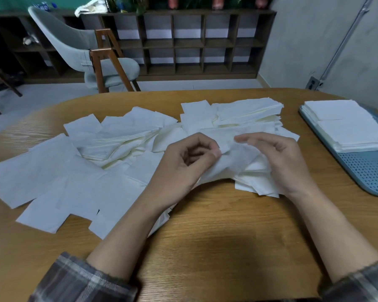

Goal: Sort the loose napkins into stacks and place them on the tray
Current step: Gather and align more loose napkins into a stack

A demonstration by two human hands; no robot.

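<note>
Loose white napkins point(59, 182) lie scattered over the left and middle of the wooden table point(216, 225). A thicker pile of napkins point(249, 110) sits at the back centre. My left hand point(183, 164) pinches the corner of a single napkin point(231, 162) between thumb and forefinger. That napkin is lifted off a small heap point(255, 182) in front of me. Over the same napkin hovers my right hand point(279, 162), fingers loosely bent, its palm against the heap. A blue perforated tray point(367, 173) at the right carries neat napkin stacks point(347, 125).
A grey chair point(81, 49) with wooden legs stands beyond the table's far edge. Behind it runs a dark cubby shelf point(183, 44) along the wall. The tray's near end shows bare perforated surface. Bare wood lies between my forearms.
</note>
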